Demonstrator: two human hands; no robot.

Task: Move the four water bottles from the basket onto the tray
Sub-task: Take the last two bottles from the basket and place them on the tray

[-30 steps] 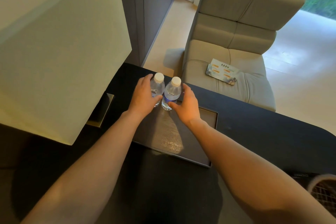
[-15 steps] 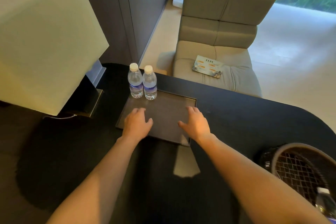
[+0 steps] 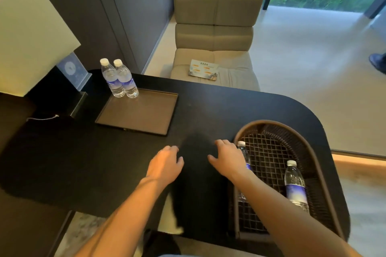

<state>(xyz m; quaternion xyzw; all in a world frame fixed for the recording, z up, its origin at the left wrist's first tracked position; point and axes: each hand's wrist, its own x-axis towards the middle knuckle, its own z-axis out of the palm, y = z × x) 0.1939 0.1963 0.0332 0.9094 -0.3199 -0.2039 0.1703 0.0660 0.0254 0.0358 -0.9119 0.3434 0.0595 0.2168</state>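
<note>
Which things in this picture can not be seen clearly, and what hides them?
- Left bottle in the basket: body mostly behind the right hand and forearm, head view.
- Booklet on the chair: print too small.
- Basket near end: covered by the forearm.
- Lamp shade: cut off by the left edge.

Two bottles [image 3: 120, 78] on tray [image 3: 135, 113], two [image 3: 295, 185] in basket [image 3: 313, 148].

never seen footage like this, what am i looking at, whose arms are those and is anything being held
This is one picture from a camera worn on a person's head, looking down at their own bare arms. No machine is involved. The left hand and right hand hover open over a black table, holding nothing. Two water bottles stand at the far left corner of a flat tray. Two more bottles lie in a woven basket by the right hand. A lamp stands on the left.
</note>
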